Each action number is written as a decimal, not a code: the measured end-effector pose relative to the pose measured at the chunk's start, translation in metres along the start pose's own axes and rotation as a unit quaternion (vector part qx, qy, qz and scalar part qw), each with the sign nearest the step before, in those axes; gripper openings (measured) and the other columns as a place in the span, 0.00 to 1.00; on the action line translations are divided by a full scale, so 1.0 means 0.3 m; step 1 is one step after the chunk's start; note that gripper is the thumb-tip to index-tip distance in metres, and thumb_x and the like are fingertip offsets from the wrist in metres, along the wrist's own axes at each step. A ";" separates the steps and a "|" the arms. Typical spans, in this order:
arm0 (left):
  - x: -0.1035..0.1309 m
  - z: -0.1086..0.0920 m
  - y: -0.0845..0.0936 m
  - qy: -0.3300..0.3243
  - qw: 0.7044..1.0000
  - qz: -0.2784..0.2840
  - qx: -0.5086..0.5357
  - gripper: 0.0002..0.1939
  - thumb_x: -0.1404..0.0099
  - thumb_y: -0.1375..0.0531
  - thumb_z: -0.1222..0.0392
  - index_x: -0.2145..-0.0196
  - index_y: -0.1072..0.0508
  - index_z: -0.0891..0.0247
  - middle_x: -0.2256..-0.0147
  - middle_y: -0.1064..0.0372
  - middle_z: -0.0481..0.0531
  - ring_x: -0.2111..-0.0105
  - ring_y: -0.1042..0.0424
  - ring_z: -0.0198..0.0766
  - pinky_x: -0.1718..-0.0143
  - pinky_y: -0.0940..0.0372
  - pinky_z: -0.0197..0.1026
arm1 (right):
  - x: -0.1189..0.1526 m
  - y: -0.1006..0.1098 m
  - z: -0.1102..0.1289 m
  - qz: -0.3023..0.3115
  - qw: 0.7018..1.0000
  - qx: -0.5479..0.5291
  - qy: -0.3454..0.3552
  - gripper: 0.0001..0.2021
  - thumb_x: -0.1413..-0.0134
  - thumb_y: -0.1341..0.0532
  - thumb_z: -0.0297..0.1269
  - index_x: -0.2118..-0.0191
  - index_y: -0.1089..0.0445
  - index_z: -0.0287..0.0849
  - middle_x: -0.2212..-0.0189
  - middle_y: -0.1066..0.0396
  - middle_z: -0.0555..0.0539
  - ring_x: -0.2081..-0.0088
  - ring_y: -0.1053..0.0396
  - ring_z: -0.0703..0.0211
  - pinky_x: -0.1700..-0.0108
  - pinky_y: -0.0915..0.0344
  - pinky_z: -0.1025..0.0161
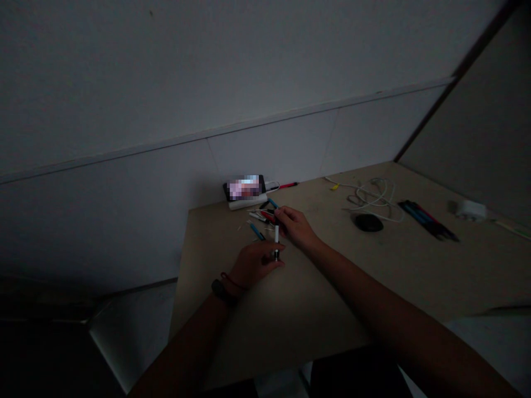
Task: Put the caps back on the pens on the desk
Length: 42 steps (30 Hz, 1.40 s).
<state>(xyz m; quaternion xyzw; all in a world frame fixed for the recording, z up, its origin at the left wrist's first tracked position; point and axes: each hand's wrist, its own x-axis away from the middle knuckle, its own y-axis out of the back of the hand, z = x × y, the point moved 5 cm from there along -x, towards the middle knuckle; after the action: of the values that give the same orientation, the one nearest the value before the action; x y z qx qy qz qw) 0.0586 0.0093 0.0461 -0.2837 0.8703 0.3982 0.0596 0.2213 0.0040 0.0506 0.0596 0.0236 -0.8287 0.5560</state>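
Observation:
My left hand, with a dark watch on its wrist, holds a small white and black pen part upright between thumb and fingers. Just above and to the right, my right hand has its fingers pinched together beside several loose pen parts. What that pinch holds is too small and dark to make out. A blue pen piece lies left of the upright part. Red and white pieces lie behind it, partly hidden by my right hand.
A lit phone leans on a white block near the wall. A red pen lies behind. Rightward are a coiled white cable, black mouse, several pens and a white adapter.

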 end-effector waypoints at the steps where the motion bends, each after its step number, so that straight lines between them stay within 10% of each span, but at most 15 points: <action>1: 0.000 0.000 0.000 0.000 1.000 -0.001 0.001 0.18 0.40 0.30 0.59 0.52 0.22 0.57 0.57 0.22 0.54 0.62 0.23 0.41 0.56 0.30 0.42 | 0.000 -0.001 -0.001 0.000 1.000 -0.001 0.001 0.24 0.47 0.40 0.62 0.73 0.34 0.44 0.86 0.40 0.57 0.84 0.42 0.64 0.80 0.48 0.66; 42: -0.004 0.018 0.003 0.054 0.998 -0.025 0.020 0.17 0.36 0.33 0.61 0.49 0.23 0.56 0.55 0.21 0.52 0.65 0.24 0.37 0.55 0.30 0.40 | -0.004 0.003 -0.004 0.007 1.000 0.004 0.010 0.24 0.47 0.38 0.61 0.76 0.35 0.43 0.86 0.39 0.56 0.83 0.42 0.66 0.80 0.47 0.67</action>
<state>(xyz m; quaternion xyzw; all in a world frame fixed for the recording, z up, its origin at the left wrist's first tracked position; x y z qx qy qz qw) 0.0585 0.0142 0.0436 -0.3254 0.8725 0.3634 0.0279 0.2228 0.0048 0.0496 0.0703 0.0257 -0.8240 0.5617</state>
